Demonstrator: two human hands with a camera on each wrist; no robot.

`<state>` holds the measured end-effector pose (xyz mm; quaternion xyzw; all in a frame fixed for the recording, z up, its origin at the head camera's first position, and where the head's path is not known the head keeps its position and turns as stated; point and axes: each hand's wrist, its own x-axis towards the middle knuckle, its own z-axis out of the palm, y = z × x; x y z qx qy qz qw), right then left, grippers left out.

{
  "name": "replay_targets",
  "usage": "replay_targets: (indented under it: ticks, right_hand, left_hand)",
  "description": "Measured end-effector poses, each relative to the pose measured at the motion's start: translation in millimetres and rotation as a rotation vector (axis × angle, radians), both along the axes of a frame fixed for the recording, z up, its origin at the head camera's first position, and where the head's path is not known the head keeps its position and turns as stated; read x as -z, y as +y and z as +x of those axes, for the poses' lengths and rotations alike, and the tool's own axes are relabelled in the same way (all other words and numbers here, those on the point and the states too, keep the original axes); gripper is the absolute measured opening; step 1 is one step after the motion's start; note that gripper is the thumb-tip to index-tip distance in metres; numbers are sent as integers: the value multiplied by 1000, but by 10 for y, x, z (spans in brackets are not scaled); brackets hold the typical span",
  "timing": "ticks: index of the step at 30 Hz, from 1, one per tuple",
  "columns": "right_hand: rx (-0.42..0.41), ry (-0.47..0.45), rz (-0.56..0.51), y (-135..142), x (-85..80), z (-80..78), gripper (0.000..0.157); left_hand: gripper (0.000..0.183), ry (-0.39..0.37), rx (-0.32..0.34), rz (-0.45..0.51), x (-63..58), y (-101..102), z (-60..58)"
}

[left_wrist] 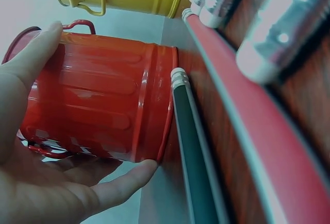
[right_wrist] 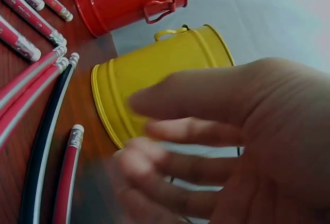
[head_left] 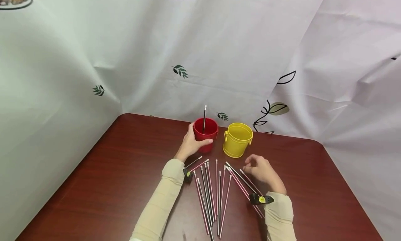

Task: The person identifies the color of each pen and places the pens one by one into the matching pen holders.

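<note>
My left hand [head_left: 191, 143] grips a small red bucket [left_wrist: 103, 95], its thumb along one side and its fingers round the other. One black pencil [head_left: 204, 119] stands tilted inside, eraser end up. A yellow bucket [head_left: 235, 147] with side handles stands to the right of the red one. In front of that yellow bucket hovers my right hand [head_left: 260, 169], fingers loosely bent and holding nothing. Near it, a short-looking red pencil [right_wrist: 68, 172] lies beside a black pencil [right_wrist: 49, 141]. By the red bucket's base, a dark pencil [left_wrist: 191, 141] shows its white eraser.
Several loose pink and black pencils fan out over the brown table [head_left: 125, 164] between the forearms, erasers toward the buckets; one pink pencil [head_left: 225, 206] lies in the middle. Behind the table's back edge hangs a white curtain [head_left: 141, 77] with leaf prints.
</note>
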<state>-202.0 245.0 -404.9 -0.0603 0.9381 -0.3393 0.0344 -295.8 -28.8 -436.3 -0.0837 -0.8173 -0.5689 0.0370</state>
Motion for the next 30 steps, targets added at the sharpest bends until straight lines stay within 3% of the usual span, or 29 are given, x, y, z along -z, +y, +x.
replay_targets:
  ticks: [6,11,30]
  right_hand:
    - [-8,-172,114,-39,42,23,15]
    - [15,-246,187,-52,56,67,14]
    - [84,-245,261,-84,72,82,9]
  left_hand:
    - [94,-13,12,-5,-10,-23,-1]
    - [95,-13,23,-19,-3,-31,-7]
    - [97,-37,32,-33,0,-9,11]
